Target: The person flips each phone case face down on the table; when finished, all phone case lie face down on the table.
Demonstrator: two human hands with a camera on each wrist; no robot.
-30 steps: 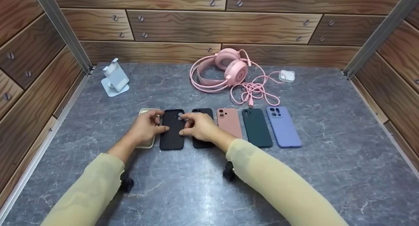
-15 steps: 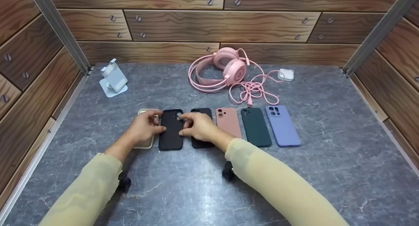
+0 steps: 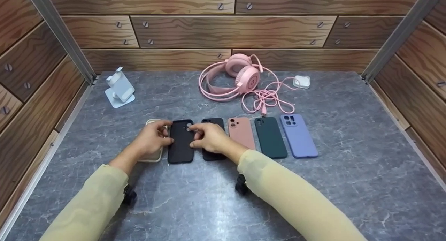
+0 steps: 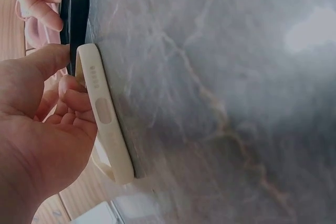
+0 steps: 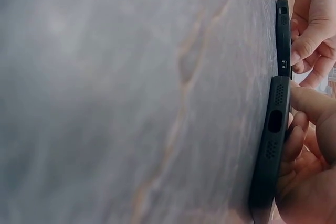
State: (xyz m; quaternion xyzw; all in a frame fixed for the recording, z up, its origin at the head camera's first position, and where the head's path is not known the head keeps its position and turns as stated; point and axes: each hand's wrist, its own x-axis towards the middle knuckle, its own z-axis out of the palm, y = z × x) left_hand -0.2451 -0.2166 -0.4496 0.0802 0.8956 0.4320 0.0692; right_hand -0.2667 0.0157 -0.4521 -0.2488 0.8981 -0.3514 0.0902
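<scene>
Tabletop (image 3: 188, 209) in a grey marbled pattern carries the black case (image 3: 180, 148), which lies hollow side up between a person's two hands. At its left edge is the left hand (image 3: 152, 139), thumb and index parted, the index near the upper corner, the other fingers curled in above the cream case (image 4: 113, 142) just left of the black case; whether they touch the cream one I cannot tell. At its right edge is the right hand (image 3: 212, 138), index by the camera hole, thumb lower down, a gap between the two. Neither hand wraps round the black case, and how firmly they press I cannot tell. Right of the black case, in a row, lie the other black case (image 3: 213, 155), partly covered by the right hand, then the pink case (image 3: 240, 129), green case (image 3: 271, 138) and purple case (image 3: 300, 140). Beyond the black case, the headset (image 3: 249, 80) with its looped cable (image 3: 265, 98) sits to the right, the stand (image 3: 122, 87) to the left
</scene>
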